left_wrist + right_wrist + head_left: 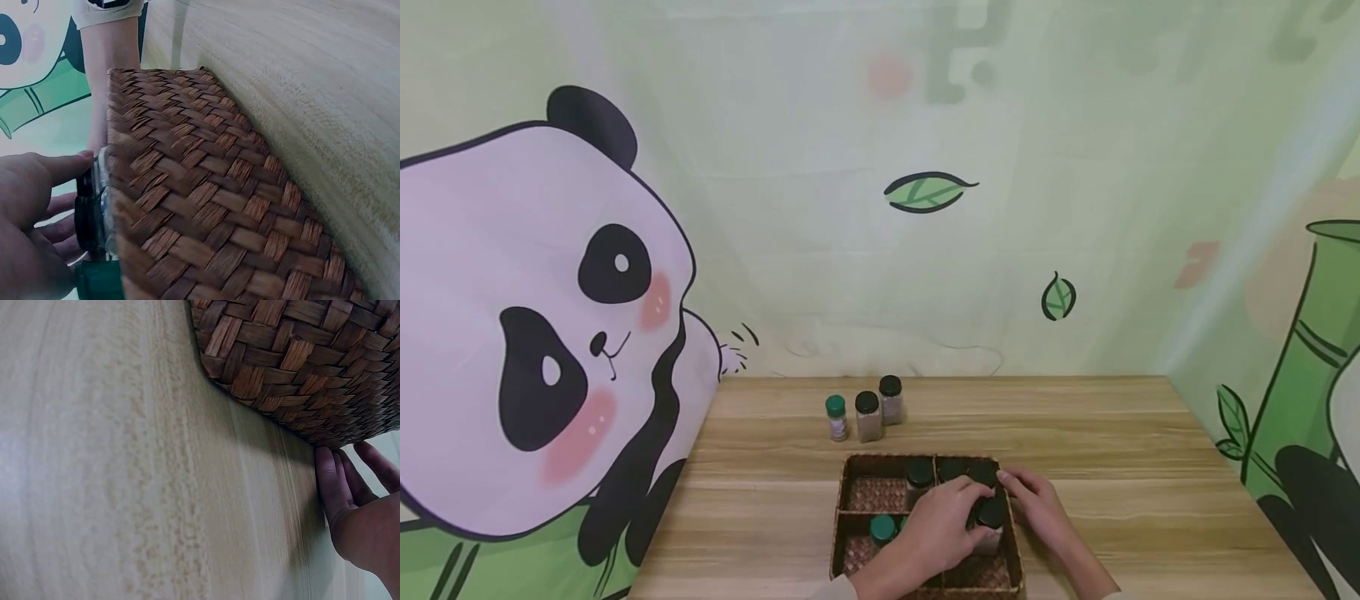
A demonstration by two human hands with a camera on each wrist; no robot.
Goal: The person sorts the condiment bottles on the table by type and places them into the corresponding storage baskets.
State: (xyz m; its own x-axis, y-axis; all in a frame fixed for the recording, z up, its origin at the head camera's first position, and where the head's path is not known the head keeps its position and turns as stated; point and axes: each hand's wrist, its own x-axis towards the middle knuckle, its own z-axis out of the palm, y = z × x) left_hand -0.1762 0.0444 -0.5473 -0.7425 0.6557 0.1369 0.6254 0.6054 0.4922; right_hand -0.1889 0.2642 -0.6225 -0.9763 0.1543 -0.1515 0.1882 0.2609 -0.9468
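A woven basket with dividers stands on the table and holds several spice jars. My left hand reaches over it and grips a black-lidded spice jar in the right-hand part, thumb and fingers around its lid. In the left wrist view my left hand is beside black lids and a green lid along the woven rim. My right hand touches the basket's far right corner, its fingers nearly straight; the right wrist view shows those fingers against the woven wall.
Behind the basket stand a green-lidded jar and two black-lidded jars, one nearer and one farther back. Inside, a green-lidded jar is at left and a black-lidded one at the back. A printed panda backdrop closes the table's rear.
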